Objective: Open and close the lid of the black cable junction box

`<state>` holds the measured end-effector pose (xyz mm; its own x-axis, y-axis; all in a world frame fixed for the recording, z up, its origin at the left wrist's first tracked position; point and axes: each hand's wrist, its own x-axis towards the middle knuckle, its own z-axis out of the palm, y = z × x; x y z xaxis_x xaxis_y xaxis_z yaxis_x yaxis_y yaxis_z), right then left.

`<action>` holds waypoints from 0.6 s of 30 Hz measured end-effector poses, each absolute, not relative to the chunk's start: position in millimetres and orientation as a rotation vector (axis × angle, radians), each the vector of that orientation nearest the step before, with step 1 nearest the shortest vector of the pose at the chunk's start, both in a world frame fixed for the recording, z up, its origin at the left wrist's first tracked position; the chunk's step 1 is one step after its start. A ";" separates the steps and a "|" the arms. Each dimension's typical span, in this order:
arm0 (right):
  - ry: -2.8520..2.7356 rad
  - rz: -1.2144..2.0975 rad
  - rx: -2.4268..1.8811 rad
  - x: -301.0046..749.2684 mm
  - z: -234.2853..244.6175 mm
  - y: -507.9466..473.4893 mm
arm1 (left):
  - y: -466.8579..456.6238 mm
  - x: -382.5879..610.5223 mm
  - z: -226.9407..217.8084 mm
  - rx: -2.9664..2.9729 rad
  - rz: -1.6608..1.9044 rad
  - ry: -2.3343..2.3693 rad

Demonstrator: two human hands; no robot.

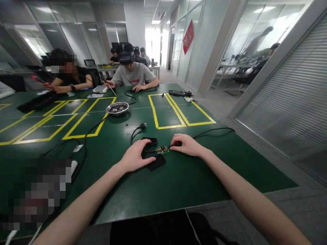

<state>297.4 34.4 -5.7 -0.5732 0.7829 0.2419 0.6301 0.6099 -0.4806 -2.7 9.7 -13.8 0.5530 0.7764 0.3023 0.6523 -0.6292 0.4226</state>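
Note:
A small green circuit board [162, 149] with orange and black parts lies on the green table [178, 180] between my hands. My left hand [136, 155] rests to its left, fingers curled over a black plastic casing [156, 162], thumb touching that piece. A second black casing half [150, 140] lies just beyond. My right hand [186, 144] is closed on the black cable end [176, 144] at the board's right side. The cable [214, 129] runs off to the right.
A black power plug and cord [139, 128] lie beyond the board. A metal bowl [117, 108] holding small parts sits farther back among yellow taped rectangles [176, 114]. Two people sit working at the far edge. More cables run along the left.

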 end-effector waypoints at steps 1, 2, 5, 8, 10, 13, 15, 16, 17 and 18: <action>-2.400 0.468 -1.127 297.2 -7.5 35.6 | 10.0 -1.9 -13.8 2.511 0.679 1.205; -2.392 0.456 -1.121 295.6 -9.4 36.0 | 10.4 -0.8 -13.7 2.498 0.671 1.215; -2.369 0.441 -1.095 284.6 -15.5 34.7 | 13.4 2.7 -13.9 2.484 0.651 1.232; -2.339 0.419 -1.121 269.9 -20.9 32.5 | 18.9 4.8 -15.9 2.481 0.671 1.239; -2.314 0.394 -1.159 261.4 -23.6 31.7 | 22.4 4.6 -17.3 2.487 0.705 1.219; -2.282 0.361 -1.207 254.0 -25.7 31.2 | 25.5 1.8 -17.7 2.512 0.789 1.154; -2.264 0.356 -1.216 252.6 -26.1 30.7 | 25.7 -1.3 -16.4 2.525 0.850 1.122; -2.256 0.360 -1.215 252.5 -26.1 30.3 | 25.4 -3.0 -15.6 2.528 0.869 1.112; -2.249 0.366 -1.213 252.6 -26.1 29.8 | 25.0 -4.6 -14.8 2.529 0.877 1.103; -2.244 0.373 -1.211 252.8 -25.9 29.2 | 24.5 -6.2 -14.1 2.531 0.872 1.093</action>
<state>252.8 29.2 -25.9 -0.4375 0.8325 0.3400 0.6777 0.5537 -0.4838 -6.2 24.5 -14.1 0.5394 0.7261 0.4264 0.5770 -0.6875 0.4409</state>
